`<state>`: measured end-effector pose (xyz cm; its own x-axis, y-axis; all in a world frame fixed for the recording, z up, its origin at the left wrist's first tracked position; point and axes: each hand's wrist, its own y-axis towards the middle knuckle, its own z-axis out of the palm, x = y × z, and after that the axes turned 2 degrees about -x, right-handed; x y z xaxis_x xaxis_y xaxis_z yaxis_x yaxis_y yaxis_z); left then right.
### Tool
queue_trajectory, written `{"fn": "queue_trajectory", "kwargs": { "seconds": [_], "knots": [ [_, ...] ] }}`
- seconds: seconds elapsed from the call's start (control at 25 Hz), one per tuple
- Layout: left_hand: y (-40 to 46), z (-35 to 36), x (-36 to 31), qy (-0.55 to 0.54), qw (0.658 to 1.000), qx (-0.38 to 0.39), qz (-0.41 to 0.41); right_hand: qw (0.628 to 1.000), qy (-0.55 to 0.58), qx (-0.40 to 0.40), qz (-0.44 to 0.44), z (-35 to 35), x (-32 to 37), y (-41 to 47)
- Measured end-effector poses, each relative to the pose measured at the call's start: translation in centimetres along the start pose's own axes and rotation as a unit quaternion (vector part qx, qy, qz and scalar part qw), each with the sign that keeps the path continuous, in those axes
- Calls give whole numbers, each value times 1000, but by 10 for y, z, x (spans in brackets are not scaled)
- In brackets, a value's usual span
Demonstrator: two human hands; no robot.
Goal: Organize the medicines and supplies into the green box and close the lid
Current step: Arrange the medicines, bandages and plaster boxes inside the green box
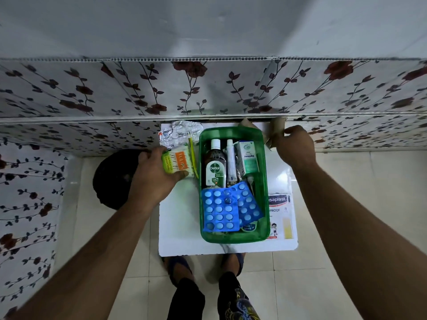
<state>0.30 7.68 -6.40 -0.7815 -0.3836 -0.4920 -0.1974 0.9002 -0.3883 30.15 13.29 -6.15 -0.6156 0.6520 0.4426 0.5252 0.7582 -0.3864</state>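
Green box point(265, 181) mid-board; left hand point(151, 175) grips swab pack point(176, 163).

Glossy plastic green box point(265, 181) (translucent).

white wall panels point(138, 88) printed with dark red flowers and black leafy vines, corrugated along the top edge. plain pale wall point(208, 24) above. glossy cream floor tiles point(346, 204) below, reflecting soft overhead light; small white table point(180, 227) at centre.
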Motion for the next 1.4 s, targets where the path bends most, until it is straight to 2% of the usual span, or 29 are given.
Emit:
{"fn": "queue_trajectory", "kwargs": {
  "seconds": [0.16, 0.36, 0.52, 0.8, 1.0, 1.12, 1.2, 1.28, 1.4],
  "knots": [
    [1, 6, 3, 11, 1000, -12, 8, 1000, 3, 25, 3, 4, 1, 5],
    [-1, 4, 9, -8, 1000, -27, -1, 999, 42, 9, 2, -1, -4, -8],
    [-3, 9, 14, -57, 998, -13, -26, 997, 75, -6, 2, -4, -12, -17],
    [-8, 14, 15, -21, 999, -19, -39, 993, 112, -8, 19, -4, -19, -24],
    [-14, 9, 17, -38, 997, 14, -58, 990, 137, 1, 19, -11, -22, -35],
    [-25, -20, 13, -57, 995, -54, -58, 988, 153, 0, 9, -19, -23, -43],
    [-33, -51, -6, -124, 986, -95, -56, 986, 167, -3, 6, -24, -24, -50],
    [-39, -67, -41, -164, 984, -68, -14, 984, 180, -7, 8, -28, -23, -56],
    [-36, -47, -92, -68, 996, 14, 59, 979, 203, -7, 12, -31, -23, -63]
  ]
}}
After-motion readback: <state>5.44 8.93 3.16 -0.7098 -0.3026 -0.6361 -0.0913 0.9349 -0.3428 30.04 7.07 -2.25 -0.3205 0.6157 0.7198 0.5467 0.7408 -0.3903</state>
